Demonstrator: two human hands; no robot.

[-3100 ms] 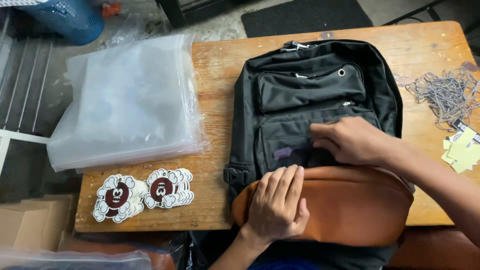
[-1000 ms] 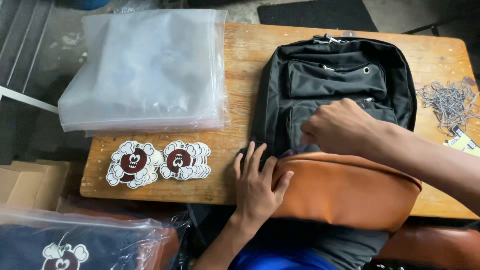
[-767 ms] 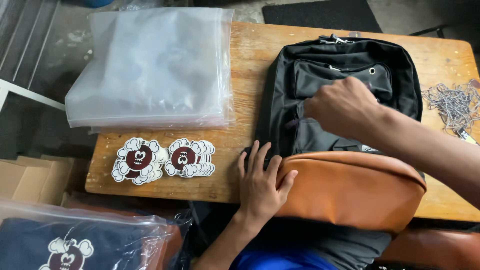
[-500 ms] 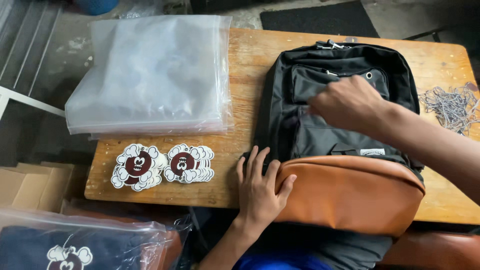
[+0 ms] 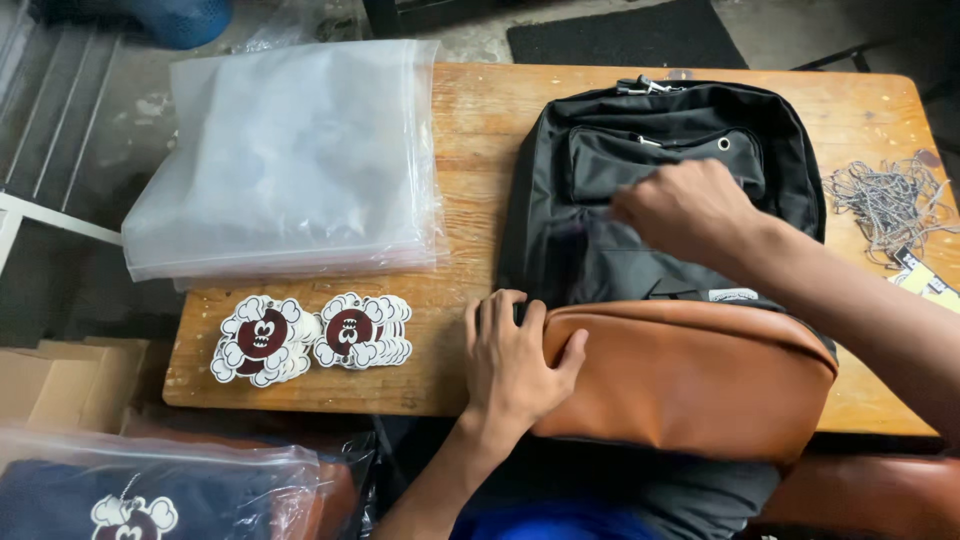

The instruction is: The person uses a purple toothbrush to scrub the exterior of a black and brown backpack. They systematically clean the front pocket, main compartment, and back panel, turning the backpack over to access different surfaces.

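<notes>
Backpack (image 5: 600, 260): black with a tan leather base, lying flat on the wooden table (image 5: 480, 130), top end away from the person, base overhanging the near edge.

Left hand (image 5: 515, 360): palm down at the near left corner of the backpack, where the black fabric meets the tan base. Fingers are spread apart and flat; the thumb rests on the tan leather. The hand presses, it does not grip.

Right hand (image 5: 690, 210): on the front of the backpack, just below the upper pocket. Fingers are curled together against the fabric; whether they pinch a zip pull cannot be told, since the fingertips are hidden.

Stack of clear bags (image 5: 290, 160): on the far left part of the table, overhanging its left edge, well apart from both hands.

2 piles of flower-shaped stickers (image 5: 310, 335): side by side on the near left of the table, near the left hand, not touching it.

Heap of grey strings (image 5: 885, 200): at the right edge of the table, beside the backpack.
</notes>
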